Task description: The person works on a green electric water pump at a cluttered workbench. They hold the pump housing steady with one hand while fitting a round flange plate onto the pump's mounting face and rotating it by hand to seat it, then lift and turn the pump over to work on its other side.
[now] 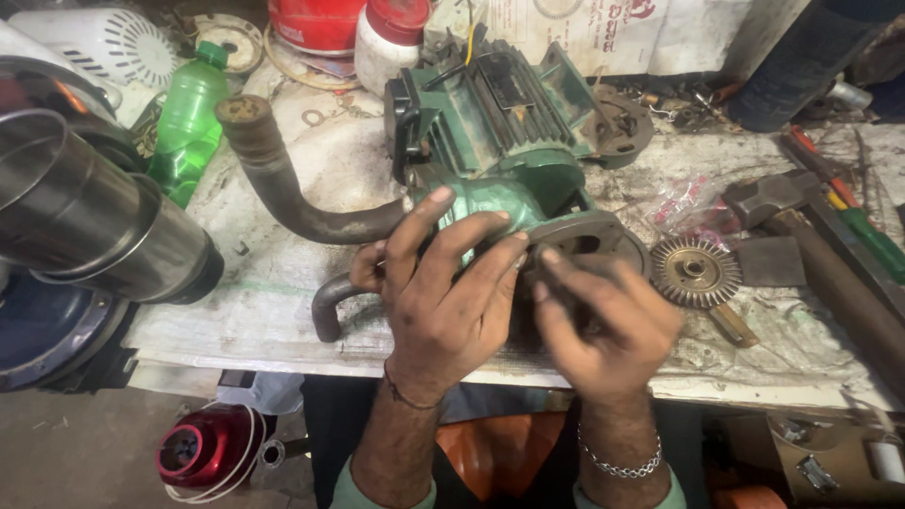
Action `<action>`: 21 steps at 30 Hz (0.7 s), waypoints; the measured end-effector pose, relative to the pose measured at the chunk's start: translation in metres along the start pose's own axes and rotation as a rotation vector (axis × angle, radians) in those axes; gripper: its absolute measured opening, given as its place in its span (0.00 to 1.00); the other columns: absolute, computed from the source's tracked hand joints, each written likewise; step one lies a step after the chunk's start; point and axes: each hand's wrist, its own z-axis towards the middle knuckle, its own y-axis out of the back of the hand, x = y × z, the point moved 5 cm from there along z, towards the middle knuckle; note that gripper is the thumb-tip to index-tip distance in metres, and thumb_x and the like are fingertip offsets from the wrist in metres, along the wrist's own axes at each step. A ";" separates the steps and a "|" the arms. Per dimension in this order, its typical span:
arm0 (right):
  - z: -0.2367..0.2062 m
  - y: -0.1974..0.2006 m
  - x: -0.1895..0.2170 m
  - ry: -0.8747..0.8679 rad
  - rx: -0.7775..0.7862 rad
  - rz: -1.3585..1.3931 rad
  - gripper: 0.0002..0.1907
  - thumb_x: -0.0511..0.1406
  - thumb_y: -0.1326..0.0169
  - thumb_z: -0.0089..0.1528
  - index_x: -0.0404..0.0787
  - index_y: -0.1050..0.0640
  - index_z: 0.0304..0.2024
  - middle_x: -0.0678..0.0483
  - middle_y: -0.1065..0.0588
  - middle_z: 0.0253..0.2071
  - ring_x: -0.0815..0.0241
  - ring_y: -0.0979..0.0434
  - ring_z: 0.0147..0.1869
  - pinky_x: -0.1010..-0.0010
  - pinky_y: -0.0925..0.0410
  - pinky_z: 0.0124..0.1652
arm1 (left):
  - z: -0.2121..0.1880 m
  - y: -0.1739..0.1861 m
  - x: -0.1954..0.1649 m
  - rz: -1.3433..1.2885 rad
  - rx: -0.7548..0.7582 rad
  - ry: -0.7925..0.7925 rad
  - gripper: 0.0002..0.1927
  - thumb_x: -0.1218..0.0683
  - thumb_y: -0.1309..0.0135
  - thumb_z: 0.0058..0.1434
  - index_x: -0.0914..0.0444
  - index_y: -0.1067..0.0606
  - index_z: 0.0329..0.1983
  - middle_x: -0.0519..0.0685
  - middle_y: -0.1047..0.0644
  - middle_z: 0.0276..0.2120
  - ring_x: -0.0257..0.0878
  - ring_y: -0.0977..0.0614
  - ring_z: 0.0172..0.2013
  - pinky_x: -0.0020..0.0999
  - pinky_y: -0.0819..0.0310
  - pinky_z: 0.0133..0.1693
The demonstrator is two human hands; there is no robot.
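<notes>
Left hand (443,292): laid palm-down on the green pump body (500,203), fingers spread and curled over its rounded casing, pressing on it rather than closed around it.

Right hand (603,325): fingers bent, tips on the dark round flange (594,240) at the pump's near end; blurred, so whether it pinches a small part cannot be told.

Green pump body: lies on the workbench (283,283) at centre, finned motor housing (500,104) toward the far side, flange end toward the person.

Curved rusty pipe (283,179): joins the pump from the left, open mouth turned up.

Second bent dark pipe (330,302): just below it, near the left wrist.

Brass impeller (696,271): flat on the bench, just right of the flange (vanes facing up).

Hammer (811,245): right of the impeller, its handle running toward the right edge.

Green-handled screwdriver (872,236): far right.

Green plastic bottle (189,118): standing at the bench's upper left.

Steel cylinders (85,217): nested, lying at the left edge.

White jar with red lid (391,42): behind the motor.

Red round vessel (209,448): on the floor, lower left.
</notes>
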 end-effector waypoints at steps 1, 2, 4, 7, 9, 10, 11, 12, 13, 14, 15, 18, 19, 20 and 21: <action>-0.001 0.004 -0.004 -0.089 -0.078 0.021 0.13 0.29 0.36 0.61 0.37 0.18 0.49 0.52 0.20 0.39 0.68 0.21 0.38 0.81 0.32 0.34 | 0.000 0.001 -0.001 0.014 -0.010 -0.014 0.08 0.51 0.31 0.67 0.47 0.16 0.48 0.32 0.23 0.56 0.38 0.35 0.69 0.44 0.60 0.68; -0.002 0.007 -0.008 -0.174 -0.154 0.040 0.12 0.29 0.37 0.64 0.38 0.18 0.50 0.53 0.20 0.39 0.69 0.21 0.38 0.82 0.31 0.35 | 0.001 0.001 -0.001 0.028 -0.022 -0.025 0.08 0.51 0.31 0.66 0.46 0.16 0.48 0.32 0.23 0.56 0.38 0.35 0.69 0.45 0.61 0.68; -0.003 0.009 -0.011 -0.235 -0.191 -0.007 0.12 0.29 0.37 0.64 0.37 0.17 0.51 0.54 0.21 0.38 0.69 0.24 0.35 0.82 0.34 0.34 | 0.001 0.002 -0.002 0.042 -0.035 -0.027 0.08 0.51 0.31 0.66 0.46 0.16 0.47 0.32 0.23 0.55 0.37 0.35 0.68 0.46 0.61 0.67; -0.002 0.006 -0.008 -0.137 -0.094 -0.111 0.14 0.29 0.35 0.60 0.36 0.16 0.49 0.53 0.22 0.35 0.69 0.26 0.31 0.81 0.37 0.31 | 0.002 0.002 -0.002 0.033 -0.026 -0.020 0.08 0.50 0.31 0.67 0.46 0.16 0.48 0.32 0.23 0.55 0.37 0.34 0.69 0.44 0.59 0.67; -0.002 0.003 -0.005 -0.032 -0.028 -0.046 0.13 0.30 0.36 0.60 0.37 0.17 0.48 0.53 0.20 0.38 0.70 0.21 0.35 0.82 0.32 0.34 | 0.002 0.002 -0.001 0.021 -0.013 -0.018 0.08 0.50 0.31 0.68 0.47 0.16 0.48 0.32 0.23 0.56 0.38 0.34 0.69 0.43 0.57 0.68; -0.003 0.005 -0.010 -0.119 -0.099 -0.002 0.11 0.30 0.36 0.63 0.37 0.17 0.48 0.53 0.20 0.39 0.70 0.21 0.37 0.82 0.31 0.36 | 0.002 0.002 -0.002 0.024 -0.015 -0.024 0.08 0.50 0.31 0.67 0.47 0.16 0.48 0.32 0.22 0.56 0.38 0.34 0.69 0.44 0.59 0.67; -0.005 0.008 -0.015 -0.201 -0.170 0.044 0.09 0.30 0.37 0.66 0.37 0.18 0.49 0.53 0.20 0.40 0.70 0.20 0.39 0.82 0.30 0.38 | 0.002 0.002 -0.002 0.028 -0.020 -0.029 0.08 0.51 0.31 0.66 0.46 0.16 0.48 0.33 0.22 0.55 0.38 0.34 0.68 0.45 0.60 0.67; -0.005 0.008 -0.015 -0.192 -0.169 0.035 0.09 0.30 0.37 0.66 0.37 0.18 0.48 0.53 0.20 0.40 0.69 0.20 0.39 0.82 0.30 0.38 | 0.002 0.003 -0.002 0.032 -0.027 -0.029 0.09 0.51 0.31 0.65 0.46 0.16 0.47 0.33 0.22 0.55 0.39 0.34 0.68 0.47 0.61 0.67; -0.005 0.007 -0.015 -0.182 -0.168 0.026 0.09 0.30 0.37 0.66 0.37 0.18 0.48 0.52 0.20 0.40 0.69 0.20 0.40 0.82 0.30 0.38 | 0.002 0.003 -0.002 0.029 -0.025 -0.022 0.09 0.51 0.31 0.65 0.46 0.16 0.47 0.33 0.22 0.55 0.38 0.34 0.68 0.46 0.60 0.67; -0.004 0.004 -0.010 -0.083 -0.103 -0.037 0.11 0.30 0.37 0.63 0.37 0.17 0.48 0.52 0.19 0.40 0.68 0.20 0.39 0.82 0.31 0.35 | 0.002 0.003 -0.001 0.026 -0.022 -0.018 0.09 0.50 0.31 0.66 0.47 0.16 0.48 0.33 0.22 0.55 0.38 0.34 0.68 0.45 0.59 0.66; -0.003 0.001 -0.006 0.015 -0.041 -0.103 0.13 0.30 0.37 0.60 0.36 0.17 0.47 0.51 0.19 0.39 0.66 0.20 0.38 0.81 0.32 0.33 | 0.002 0.003 -0.001 0.019 -0.018 -0.016 0.09 0.50 0.31 0.66 0.47 0.16 0.48 0.32 0.22 0.55 0.38 0.34 0.68 0.43 0.59 0.66; -0.006 0.009 -0.011 -0.109 -0.171 -0.111 0.11 0.29 0.36 0.67 0.37 0.17 0.52 0.50 0.19 0.42 0.68 0.21 0.37 0.81 0.33 0.34 | 0.001 0.003 -0.001 0.034 -0.013 -0.022 0.09 0.51 0.31 0.66 0.46 0.16 0.47 0.33 0.23 0.55 0.39 0.34 0.68 0.45 0.59 0.66; -0.006 0.010 -0.013 -0.141 -0.177 -0.127 0.11 0.29 0.36 0.67 0.36 0.17 0.52 0.50 0.19 0.41 0.68 0.21 0.36 0.81 0.33 0.34 | 0.001 0.002 -0.001 0.034 -0.013 -0.027 0.09 0.51 0.31 0.65 0.46 0.16 0.47 0.33 0.23 0.55 0.39 0.34 0.68 0.45 0.59 0.67; -0.006 0.010 -0.014 -0.170 -0.179 -0.143 0.12 0.29 0.36 0.67 0.36 0.17 0.53 0.50 0.19 0.40 0.68 0.21 0.36 0.81 0.33 0.34 | 0.001 0.002 -0.002 0.034 -0.016 -0.028 0.09 0.52 0.31 0.65 0.47 0.16 0.47 0.33 0.23 0.55 0.39 0.34 0.68 0.46 0.59 0.67; -0.006 0.010 -0.016 -0.199 -0.181 -0.157 0.12 0.29 0.35 0.66 0.35 0.17 0.53 0.50 0.19 0.39 0.67 0.21 0.36 0.80 0.33 0.33 | 0.000 0.002 -0.002 0.036 -0.019 -0.030 0.09 0.52 0.31 0.65 0.47 0.16 0.47 0.33 0.23 0.55 0.39 0.34 0.68 0.46 0.60 0.67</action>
